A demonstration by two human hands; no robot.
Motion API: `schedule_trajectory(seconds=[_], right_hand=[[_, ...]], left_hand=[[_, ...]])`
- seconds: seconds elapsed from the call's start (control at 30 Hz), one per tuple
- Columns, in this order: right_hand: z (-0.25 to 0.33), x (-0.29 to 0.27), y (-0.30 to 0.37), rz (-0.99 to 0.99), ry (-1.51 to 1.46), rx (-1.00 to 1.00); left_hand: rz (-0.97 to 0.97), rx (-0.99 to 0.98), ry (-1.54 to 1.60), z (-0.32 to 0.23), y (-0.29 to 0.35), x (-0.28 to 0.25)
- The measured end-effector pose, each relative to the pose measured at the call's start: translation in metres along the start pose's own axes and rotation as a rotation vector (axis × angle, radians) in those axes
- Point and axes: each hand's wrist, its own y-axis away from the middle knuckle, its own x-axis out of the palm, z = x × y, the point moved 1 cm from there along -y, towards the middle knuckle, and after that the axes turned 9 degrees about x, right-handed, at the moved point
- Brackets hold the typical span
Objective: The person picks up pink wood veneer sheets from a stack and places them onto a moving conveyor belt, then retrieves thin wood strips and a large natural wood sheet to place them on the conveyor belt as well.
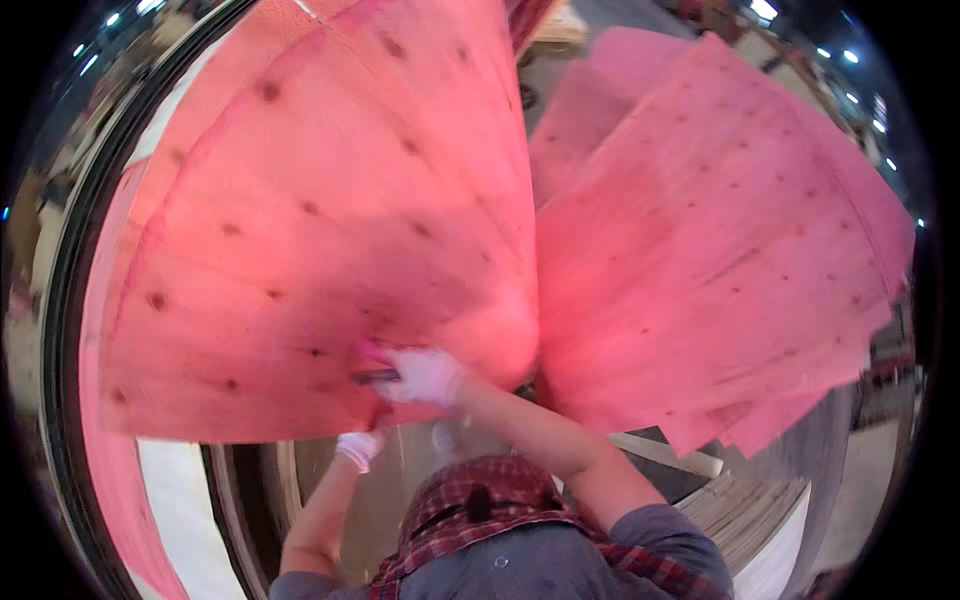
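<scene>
A large pink sheet with dark knots (230, 230), looking like dyed wood veneer, spreads before me at the left. Its right side curves down in a rounded fold. My right hand (420, 377), in a white glove, is over the sheet near its front edge. It is closed on a short dark object (376, 377), blurred, whose kind I cannot make out; the fingertips look pink. My left hand (370, 440) reaches up to the sheet's front edge, its white cuff showing. Blur and pink tones hide how its fingers lie.
Several more pink knotted sheets (700, 230) fan out in an overlapping pile at the right. A pale stack of thin sheets (745, 525) lies at the lower right. A dark rail (62, 270) curves along the left side, beside a white strip (185, 500).
</scene>
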Motion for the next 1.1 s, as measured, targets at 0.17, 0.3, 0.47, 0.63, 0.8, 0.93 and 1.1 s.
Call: schedule_trajectory(seconds=[0.17, 0.3, 0.47, 0.63, 0.8, 0.93, 1.1], right_hand=[[-0.057, 0.119, 0.075, 0.265, -0.432, -0.031], [-0.112, 0.196, 0.168, 0.598, -0.366, -0.23], [-0.135, 0.239, 0.22, 0.351, -0.453, 0.099], [-0.116, 0.22, 0.203, 0.233, -0.931, 0.135], [-0.027, 0.188, 0.173, 0.409, -0.908, -0.093], [0.068, 0.189, 0.139, 0.559, -0.831, -0.283], [0.197, 0.22, 0.078, 0.653, -0.712, -0.417]], left_hand=[[-0.213, 0.441, -0.709, 0.034, 0.115, 0.063], [-0.264, 0.217, -0.922, 0.04, 0.179, 0.099], [-0.379, 0.689, -0.84, -0.066, 0.157, 0.171], [-0.351, 1.159, 0.489, -0.115, 0.203, 0.203], [-0.27, 0.916, 0.43, -0.119, 0.302, 0.205], [-0.654, 0.882, 0.36, -0.099, 0.372, 0.145], [-1.224, 0.963, 0.194, -0.124, 0.492, 0.016]])
